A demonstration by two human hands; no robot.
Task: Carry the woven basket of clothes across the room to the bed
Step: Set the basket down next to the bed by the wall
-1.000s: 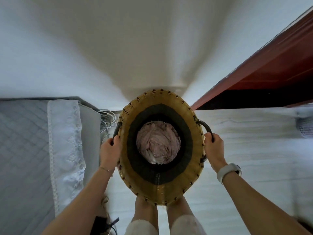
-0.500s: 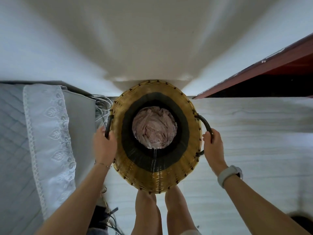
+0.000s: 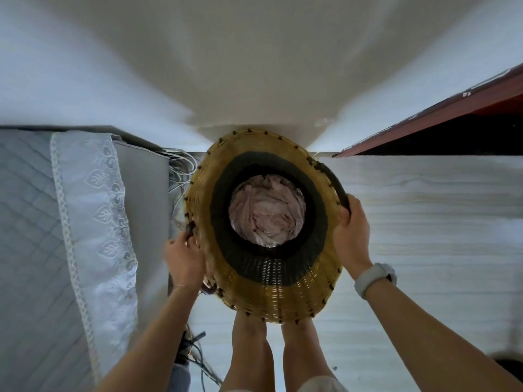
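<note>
The woven basket (image 3: 283,301), yellow with a dark band inside, hangs in front of my legs above the floor. Pale pink clothes (image 3: 267,212) lie bunched at its bottom. My left hand (image 3: 184,261) grips the dark handle on the basket's left side. My right hand (image 3: 351,233), with a white watch on the wrist, grips the dark handle on the right side, which sits higher, so the basket tilts. The bed (image 3: 34,236), grey and quilted with a white lace-edged cloth (image 3: 96,210) along its side, lies directly left of the basket.
A white wall rises straight ahead. A red-brown door (image 3: 441,120) stands open at the right. White cables (image 3: 178,168) tangle between the bed and the wall, and dark cables (image 3: 195,355) lie on the pale wood-grain floor (image 3: 424,216) near my feet.
The basket has tilted, its left side dropping and my left hand moving lower along it. The bed takes up more of the left side than half a second ago.
</note>
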